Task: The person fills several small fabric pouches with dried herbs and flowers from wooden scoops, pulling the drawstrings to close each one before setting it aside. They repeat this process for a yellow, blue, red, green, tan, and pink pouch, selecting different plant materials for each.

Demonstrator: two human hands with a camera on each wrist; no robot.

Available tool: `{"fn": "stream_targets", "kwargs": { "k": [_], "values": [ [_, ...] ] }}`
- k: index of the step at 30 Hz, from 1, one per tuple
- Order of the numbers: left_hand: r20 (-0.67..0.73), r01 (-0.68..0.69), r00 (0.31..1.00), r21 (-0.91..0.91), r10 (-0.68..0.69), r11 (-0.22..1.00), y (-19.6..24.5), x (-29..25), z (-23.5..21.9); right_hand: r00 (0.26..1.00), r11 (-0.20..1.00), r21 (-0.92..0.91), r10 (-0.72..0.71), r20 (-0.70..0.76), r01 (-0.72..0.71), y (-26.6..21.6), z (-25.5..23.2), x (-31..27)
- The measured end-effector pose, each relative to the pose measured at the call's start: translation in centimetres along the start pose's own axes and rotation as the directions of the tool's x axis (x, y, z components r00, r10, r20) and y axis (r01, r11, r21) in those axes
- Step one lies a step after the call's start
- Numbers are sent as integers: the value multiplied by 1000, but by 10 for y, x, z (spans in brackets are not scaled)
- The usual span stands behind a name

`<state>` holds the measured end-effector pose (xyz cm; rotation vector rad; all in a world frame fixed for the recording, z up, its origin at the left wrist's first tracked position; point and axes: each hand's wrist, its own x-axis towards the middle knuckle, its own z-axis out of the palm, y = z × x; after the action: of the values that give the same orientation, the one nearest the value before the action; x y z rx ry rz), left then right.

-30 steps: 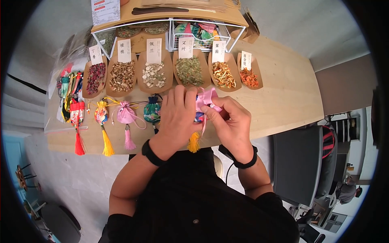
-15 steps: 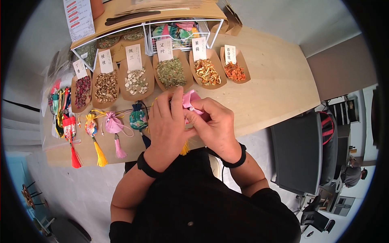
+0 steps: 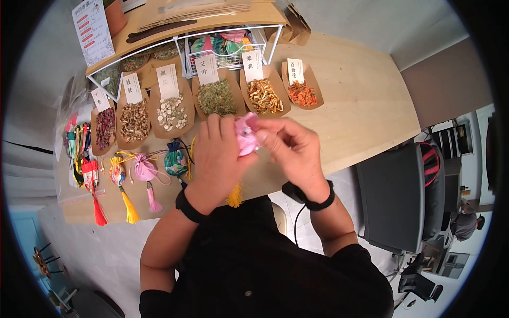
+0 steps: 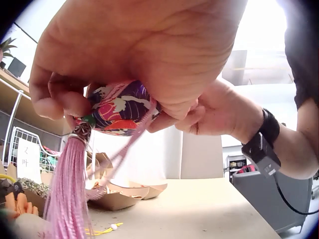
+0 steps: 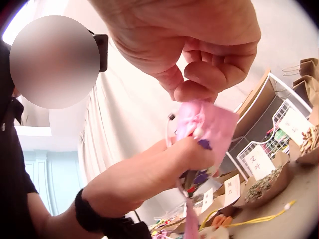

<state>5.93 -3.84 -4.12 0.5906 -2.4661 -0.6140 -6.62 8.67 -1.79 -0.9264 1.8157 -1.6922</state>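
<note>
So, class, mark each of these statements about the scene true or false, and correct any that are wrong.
1. The left hand grips a patterned pouch. True.
2. The tassel hanging from that pouch is green. False: it is pink.
3. The right hand rests flat on the table. False: it is raised, its fingers at the pouch's pink top.
4. Dark bands are on both wrists. True.
5. The rightmost tray holds green leaves. False: it holds orange dried pieces.
</note>
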Motion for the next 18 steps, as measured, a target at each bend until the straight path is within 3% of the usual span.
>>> {"fn": "stream_targets", "kwargs": {
  "k": [1, 4, 7, 11, 18],
  "values": [
    [-10, 7, 1000, -5, -7, 1000, -5, 3, 0, 999, 1000, -11, 6, -36, -6, -3, -5, 8],
    [-49, -41, 998, 3, 41, 999, -16, 13, 0, 976, 888, -435, -201, -83, 146, 17, -27, 43],
    [-11, -45, 999, 53, 46, 998, -21, 22, 1, 960, 645, -726, -268, 79, 239, 45, -47, 72],
    [119, 19, 993, 6, -20, 1000, -23, 33, 5, 969, 517, -819, -151, 197, 247, 55, -57, 90],
    [155, 11, 988, 45, -18, 999, -28, 50, 22, 955, 423, -868, 22, 296, 260, 73, -58, 112]
  ]
}}
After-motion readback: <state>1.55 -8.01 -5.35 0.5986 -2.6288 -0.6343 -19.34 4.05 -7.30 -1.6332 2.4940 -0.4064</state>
